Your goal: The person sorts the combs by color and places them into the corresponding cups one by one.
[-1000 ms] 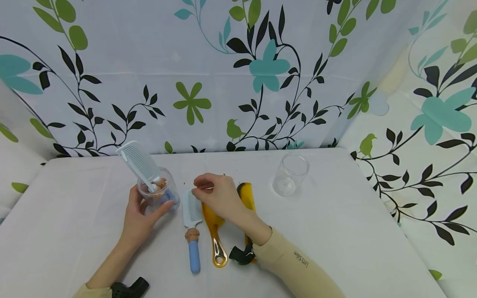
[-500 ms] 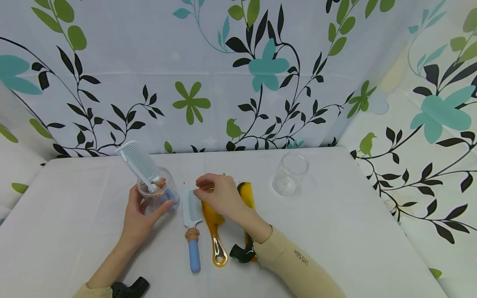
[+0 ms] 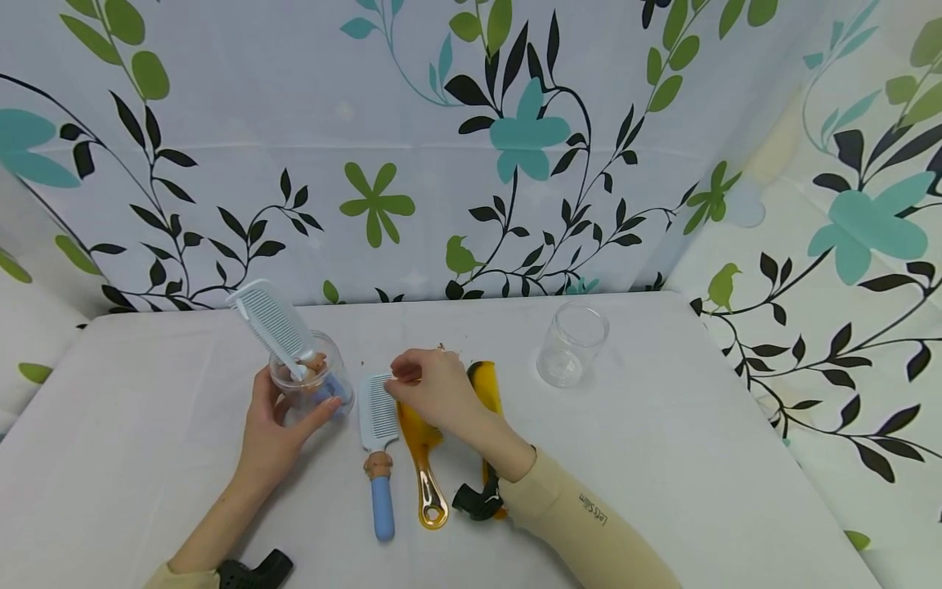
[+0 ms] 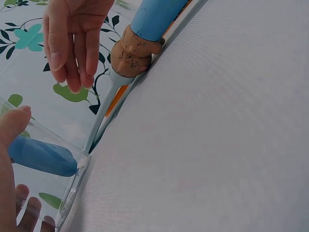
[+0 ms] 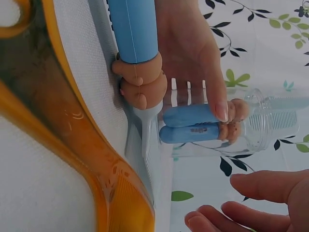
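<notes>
My left hand (image 3: pixel 272 433) grips a clear jar (image 3: pixel 337 350), thumb on the near side. A light blue comb (image 3: pixel 275 319) leans out of the jar to the left, its blue handle (image 4: pixel 43 157) inside. Two blue handles show through the jar in the right wrist view; I cannot tell whether one is a reflection. Beside the jar a matching comb (image 3: pixel 379 417), with a brown bear-like figure, lies on the table. My right hand (image 3: pixel 437 388) hovers over the top of an amber comb (image 3: pixel 422 438), fingers relaxed and holding nothing in the right wrist view.
A second amber comb (image 3: pixel 487 388) lies under the right forearm, partly hidden. At the back right stands another clear jar (image 3: pixel 567 360). A patterned cloth (image 3: pixel 427 262) hangs behind the white table (image 3: pixel 662 458). Each wrist carries a black device (image 3: pixel 478 501).
My right hand has shifted slightly to the right, away from the top of the blue comb. The left hand and the jar stay where they were.
</notes>
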A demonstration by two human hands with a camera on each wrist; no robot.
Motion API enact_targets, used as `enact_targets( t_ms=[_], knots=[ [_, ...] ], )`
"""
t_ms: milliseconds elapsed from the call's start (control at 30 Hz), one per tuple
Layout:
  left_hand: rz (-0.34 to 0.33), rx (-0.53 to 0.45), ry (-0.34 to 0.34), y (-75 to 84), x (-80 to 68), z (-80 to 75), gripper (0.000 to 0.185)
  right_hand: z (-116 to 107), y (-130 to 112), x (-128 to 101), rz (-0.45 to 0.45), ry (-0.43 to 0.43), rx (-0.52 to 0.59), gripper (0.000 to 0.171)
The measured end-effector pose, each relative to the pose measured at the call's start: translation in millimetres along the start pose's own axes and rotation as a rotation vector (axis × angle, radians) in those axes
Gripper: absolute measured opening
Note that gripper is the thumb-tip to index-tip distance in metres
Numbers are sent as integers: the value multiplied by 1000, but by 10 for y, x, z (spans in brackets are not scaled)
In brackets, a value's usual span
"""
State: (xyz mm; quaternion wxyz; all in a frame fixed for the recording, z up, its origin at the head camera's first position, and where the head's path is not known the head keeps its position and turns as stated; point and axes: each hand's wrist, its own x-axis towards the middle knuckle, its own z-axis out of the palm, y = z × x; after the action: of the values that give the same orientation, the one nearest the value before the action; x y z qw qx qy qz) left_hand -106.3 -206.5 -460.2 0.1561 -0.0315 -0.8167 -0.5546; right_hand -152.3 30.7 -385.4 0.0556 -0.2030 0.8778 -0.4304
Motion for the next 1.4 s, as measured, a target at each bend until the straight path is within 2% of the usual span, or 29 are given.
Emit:
enact_targets(
  t_ms=[667,867,1400],
  knots=[
    [9,-12,-4,21,-8,3,88,-21,74,21,63,-66,-101,26],
    [18,-16,-1,15,-7,1,88,-5,104,36,54,-92,-130,24],
    [21,-14,3,7,1,5,89,-53,156,59,92,-86,-170,27]
  ],
)
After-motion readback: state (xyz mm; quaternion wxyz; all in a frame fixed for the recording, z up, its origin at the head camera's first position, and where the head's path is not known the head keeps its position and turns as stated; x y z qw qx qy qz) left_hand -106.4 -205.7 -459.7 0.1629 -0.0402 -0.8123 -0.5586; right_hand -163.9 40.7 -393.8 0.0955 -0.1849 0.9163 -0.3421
